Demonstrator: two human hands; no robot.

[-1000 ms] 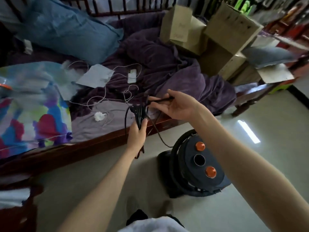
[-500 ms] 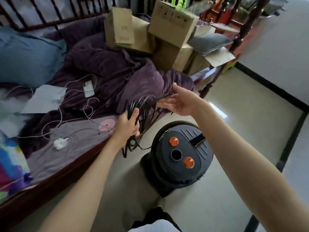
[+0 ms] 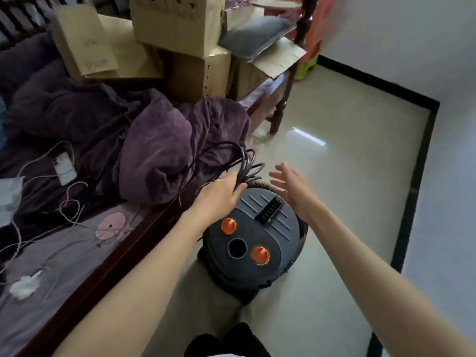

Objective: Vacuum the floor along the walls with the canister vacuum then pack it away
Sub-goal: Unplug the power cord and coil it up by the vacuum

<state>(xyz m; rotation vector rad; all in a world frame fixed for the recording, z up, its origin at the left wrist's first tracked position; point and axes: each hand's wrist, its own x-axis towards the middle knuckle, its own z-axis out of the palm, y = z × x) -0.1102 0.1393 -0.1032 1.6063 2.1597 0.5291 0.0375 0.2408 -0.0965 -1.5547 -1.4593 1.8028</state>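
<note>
The dark grey canister vacuum [image 3: 253, 240] stands on the tiled floor beside the bed, its round lid showing two orange knobs and a black hole. A coiled bundle of black power cord [image 3: 240, 161] sits at the vacuum's far rim. My left hand [image 3: 219, 194] grips that bundle, holding it down at the lid's edge. My right hand [image 3: 291, 186] hovers just right of the cord with fingers spread and straight, holding nothing. A ribbed hose [image 3: 260, 183] curves along the far rim between my hands.
A wooden bed [image 3: 123, 256] runs along the left, covered by a purple blanket [image 3: 144, 140], white cables and a phone [image 3: 64, 167]. Cardboard boxes [image 3: 177, 24] are stacked at its far end. A white wall with black skirting [image 3: 409, 202] closes the right side.
My left hand has lowered the coiled cord from above the bed edge to the vacuum's far rim. My right hand let go of the cord end and opened. The view swung right.
</note>
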